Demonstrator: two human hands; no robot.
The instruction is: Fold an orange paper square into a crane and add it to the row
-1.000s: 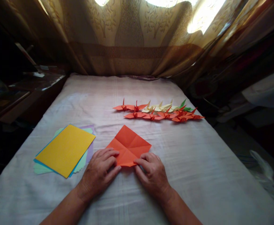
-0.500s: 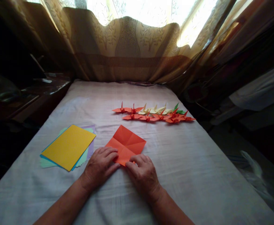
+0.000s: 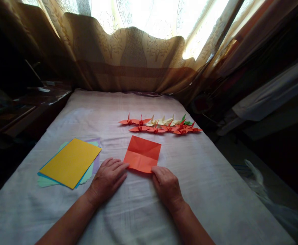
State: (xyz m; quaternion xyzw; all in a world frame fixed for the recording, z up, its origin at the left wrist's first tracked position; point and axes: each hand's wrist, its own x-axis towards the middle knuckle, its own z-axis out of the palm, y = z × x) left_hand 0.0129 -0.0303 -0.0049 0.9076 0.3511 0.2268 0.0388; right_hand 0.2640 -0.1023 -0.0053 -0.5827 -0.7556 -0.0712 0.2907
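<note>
A creased square of red-orange origami paper (image 3: 143, 153) lies on the white cloth, one edge facing me. At its near left corner are the fingertips of my left hand (image 3: 109, 175), the fingers held close together and lying fairly flat. The near right corner is pinched between thumb and fingers of my right hand (image 3: 166, 183). Fold lines cross the sheet, and its near edge looks slightly raised. To the left sits a stack of coloured paper with a yellow sheet (image 3: 71, 162) on top.
Beyond the sheet stand several folded paper cranes, red ones (image 3: 156, 129), cream ones (image 3: 164, 120) and a green one (image 3: 186, 120). A patterned curtain (image 3: 133, 51) hangs behind the cloth-covered surface (image 3: 100, 105). A clear plastic bag (image 3: 261, 187) lies down at the right.
The red-orange paper has been turned from corner-toward-me to edge-toward-me. My right hand has shifted right to its near right corner. The view has tilted slightly.
</note>
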